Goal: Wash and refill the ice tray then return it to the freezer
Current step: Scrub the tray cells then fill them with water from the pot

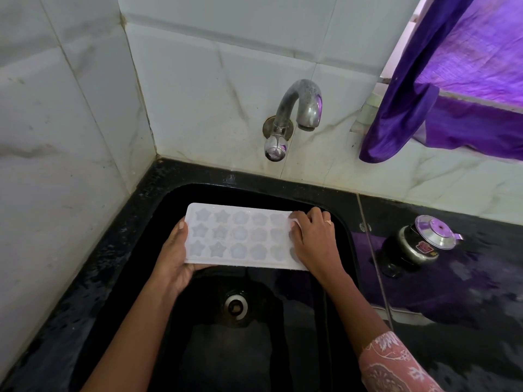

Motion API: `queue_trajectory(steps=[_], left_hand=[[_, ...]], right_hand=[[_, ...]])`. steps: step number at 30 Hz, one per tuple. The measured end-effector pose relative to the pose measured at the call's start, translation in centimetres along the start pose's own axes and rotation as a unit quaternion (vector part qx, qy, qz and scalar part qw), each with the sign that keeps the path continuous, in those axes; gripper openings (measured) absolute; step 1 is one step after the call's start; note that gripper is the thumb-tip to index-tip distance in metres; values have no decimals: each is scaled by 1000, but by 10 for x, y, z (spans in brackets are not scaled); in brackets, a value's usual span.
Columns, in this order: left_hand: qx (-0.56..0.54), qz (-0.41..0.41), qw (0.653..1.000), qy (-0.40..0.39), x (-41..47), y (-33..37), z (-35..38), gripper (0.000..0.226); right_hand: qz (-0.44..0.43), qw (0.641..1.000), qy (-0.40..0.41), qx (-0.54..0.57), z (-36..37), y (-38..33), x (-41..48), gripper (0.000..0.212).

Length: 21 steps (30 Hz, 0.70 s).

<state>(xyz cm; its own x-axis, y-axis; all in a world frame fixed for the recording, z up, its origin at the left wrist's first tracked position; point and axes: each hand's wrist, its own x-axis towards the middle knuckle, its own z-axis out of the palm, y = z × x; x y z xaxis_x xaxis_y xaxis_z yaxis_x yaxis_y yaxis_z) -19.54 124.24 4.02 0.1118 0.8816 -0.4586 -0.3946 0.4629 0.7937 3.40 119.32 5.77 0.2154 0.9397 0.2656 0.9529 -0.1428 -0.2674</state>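
Watching through the head view, I see the ice tray point(240, 236) held level over the black sink point(158, 202), below and in front of the tap point(300, 108) on the tiled wall. The left grip point(175, 256) clasps the tray's left short end, thumb on the top edge and fingers underneath. The right grip point(314, 239) lies over the right end, fingers curled onto the far corner, a ring on one finger. The tray is white, with three rows of star and round cells facing up; I cannot tell what the cells contain. The drain point(235, 306) sits beneath the tray's near edge. To the right, on the dark bench point(467, 306), stands a small pressure cooker point(421, 241), well apart from the sink. A purple curtain point(410, 108) hangs above it.
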Motion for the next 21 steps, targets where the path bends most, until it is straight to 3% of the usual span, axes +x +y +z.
queue_trajectory(steps=[5, 14, 21], left_hand=[[4, 9, 1000, -6, 0, 2, 2, 37], [-6, 7, 1000, 3, -3, 0, 3, 31], [3, 9, 1000, 6, -2, 0, 2, 36]], right_hand=[[-46, 998, -37, -18, -1, -12, 0, 42], [-15, 991, -129, -32, 1, -18, 2, 37], [-2, 992, -123, -30, -1, -11, 2, 32]])
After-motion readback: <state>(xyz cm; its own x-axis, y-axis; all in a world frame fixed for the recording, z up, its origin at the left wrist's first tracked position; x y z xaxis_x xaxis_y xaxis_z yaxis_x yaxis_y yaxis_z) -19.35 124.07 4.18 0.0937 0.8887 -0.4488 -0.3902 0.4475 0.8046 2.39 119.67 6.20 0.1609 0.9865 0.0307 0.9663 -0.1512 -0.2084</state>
